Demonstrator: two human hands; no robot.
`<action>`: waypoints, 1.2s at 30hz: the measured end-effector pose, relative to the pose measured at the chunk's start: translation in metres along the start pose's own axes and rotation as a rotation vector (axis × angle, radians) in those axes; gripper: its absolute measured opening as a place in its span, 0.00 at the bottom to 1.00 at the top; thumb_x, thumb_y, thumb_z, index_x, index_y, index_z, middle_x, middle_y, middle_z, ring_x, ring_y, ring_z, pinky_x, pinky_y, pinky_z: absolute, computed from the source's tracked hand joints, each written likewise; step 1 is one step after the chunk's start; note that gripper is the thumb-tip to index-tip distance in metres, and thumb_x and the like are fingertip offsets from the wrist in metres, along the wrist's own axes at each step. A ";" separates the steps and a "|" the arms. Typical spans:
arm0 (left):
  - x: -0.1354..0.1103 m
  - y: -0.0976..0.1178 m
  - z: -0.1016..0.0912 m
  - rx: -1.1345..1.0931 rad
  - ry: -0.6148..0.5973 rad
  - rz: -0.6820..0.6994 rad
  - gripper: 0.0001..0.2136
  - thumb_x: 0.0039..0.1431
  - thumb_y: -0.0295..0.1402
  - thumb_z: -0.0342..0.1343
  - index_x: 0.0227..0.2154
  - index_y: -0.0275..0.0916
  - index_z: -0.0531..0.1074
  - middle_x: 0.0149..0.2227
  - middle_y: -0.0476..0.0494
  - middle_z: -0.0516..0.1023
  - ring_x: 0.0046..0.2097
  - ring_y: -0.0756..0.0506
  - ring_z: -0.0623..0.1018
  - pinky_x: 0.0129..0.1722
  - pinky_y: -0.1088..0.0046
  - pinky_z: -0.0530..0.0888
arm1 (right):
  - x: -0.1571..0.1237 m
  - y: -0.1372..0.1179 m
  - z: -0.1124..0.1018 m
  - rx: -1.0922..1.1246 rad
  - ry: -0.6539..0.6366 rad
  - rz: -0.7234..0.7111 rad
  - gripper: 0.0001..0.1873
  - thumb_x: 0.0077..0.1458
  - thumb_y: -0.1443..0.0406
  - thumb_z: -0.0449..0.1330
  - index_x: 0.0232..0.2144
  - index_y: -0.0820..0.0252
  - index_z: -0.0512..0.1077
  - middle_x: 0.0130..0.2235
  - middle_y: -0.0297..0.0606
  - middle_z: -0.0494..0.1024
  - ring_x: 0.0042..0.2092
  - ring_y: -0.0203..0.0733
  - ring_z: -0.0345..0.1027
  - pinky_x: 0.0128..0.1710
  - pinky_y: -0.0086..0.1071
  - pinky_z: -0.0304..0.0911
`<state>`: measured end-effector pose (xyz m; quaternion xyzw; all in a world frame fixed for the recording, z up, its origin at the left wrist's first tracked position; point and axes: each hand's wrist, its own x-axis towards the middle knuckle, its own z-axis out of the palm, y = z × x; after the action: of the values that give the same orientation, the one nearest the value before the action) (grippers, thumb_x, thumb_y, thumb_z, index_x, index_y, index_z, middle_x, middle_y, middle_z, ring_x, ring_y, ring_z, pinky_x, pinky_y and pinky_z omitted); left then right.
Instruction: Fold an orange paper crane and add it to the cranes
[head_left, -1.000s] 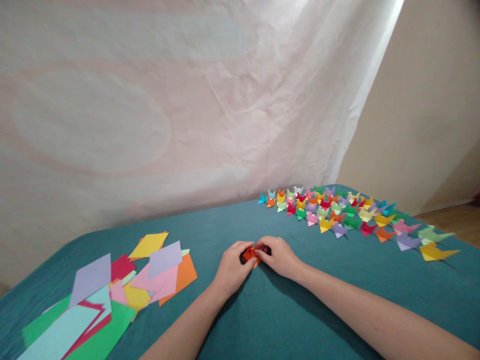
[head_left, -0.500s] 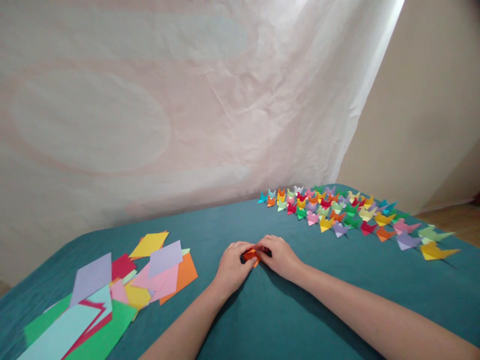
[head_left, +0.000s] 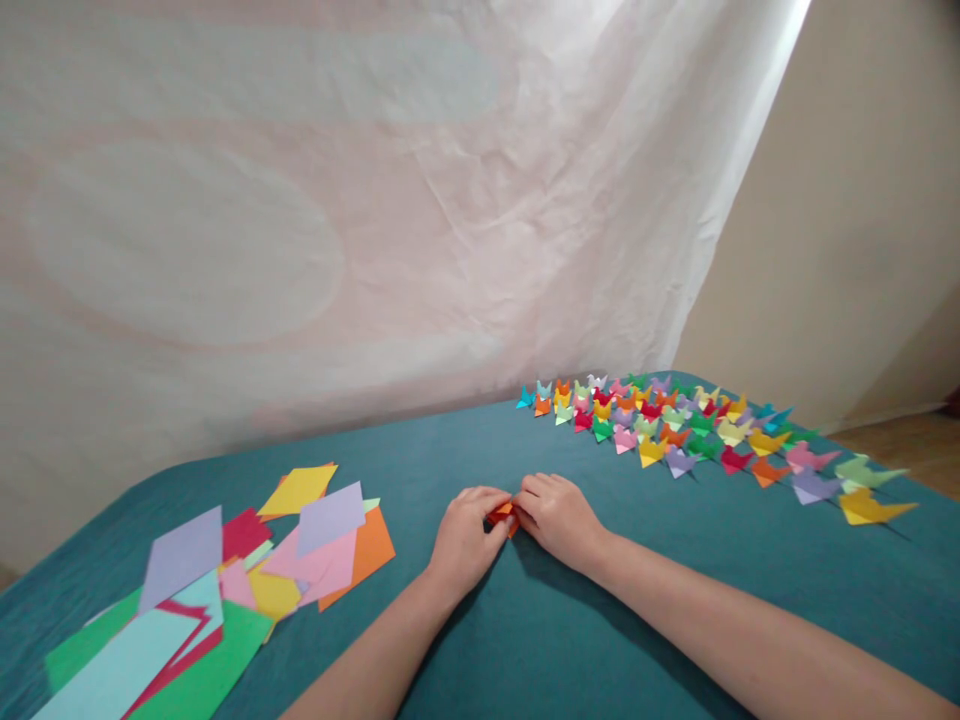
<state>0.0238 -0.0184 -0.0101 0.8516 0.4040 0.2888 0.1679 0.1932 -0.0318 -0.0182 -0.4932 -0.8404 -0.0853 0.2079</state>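
Left hand [head_left: 469,540] and right hand [head_left: 561,520] meet over a small folded orange paper [head_left: 502,513]

The orange paper lies between the two hands, near the middle of the desk [head_left: 412,450], mostly covered by the fingers so that its exact shape is hidden. The left hand grasps it from the left, with the thumb on the near side and the bent index finger above. The right hand comes in from the other side, its fingers curled and their tips touching the paper's right edge; its thumb is out of sight, so whether these fingers grip or merely press cannot be told. The hands almost touch at the fingertips.

To the left, well apart from the hands, loose sheets [head_left: 238,585] overlap in a scattered pile. Among them are a yellow sheet [head_left: 298,491] at the far end, a pale blue sheet [head_left: 124,665] at the near end and an orange sheet [head_left: 373,545] on the side closest to the left hand.

To the right, folded paper birds [head_left: 675,435] in many colours stand in slanting rows, with a yellow bird [head_left: 874,506] nearest the viewer. A pale, wrinkled cloth [head_left: 375,230] hangs behind the desk.
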 end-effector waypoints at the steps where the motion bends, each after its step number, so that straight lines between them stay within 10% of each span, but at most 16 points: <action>1: -0.001 0.001 0.000 0.013 0.003 0.004 0.10 0.54 0.29 0.54 0.39 0.42 0.75 0.41 0.45 0.77 0.43 0.44 0.73 0.46 0.67 0.68 | 0.000 0.000 0.000 -0.004 0.003 -0.003 0.07 0.57 0.68 0.55 0.29 0.60 0.72 0.30 0.38 0.71 0.34 0.40 0.62 0.34 0.32 0.53; 36: -0.014 0.009 -0.007 0.293 -0.165 0.138 0.16 0.62 0.35 0.46 0.52 0.39 0.65 0.53 0.39 0.68 0.54 0.40 0.67 0.53 0.60 0.63 | -0.011 0.006 0.000 0.263 0.025 0.105 0.12 0.53 0.73 0.54 0.33 0.56 0.75 0.33 0.36 0.71 0.37 0.39 0.62 0.38 0.31 0.56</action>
<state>0.0175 -0.0342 -0.0054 0.9135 0.3670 0.1669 0.0546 0.2032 -0.0375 -0.0230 -0.5038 -0.8147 0.0303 0.2856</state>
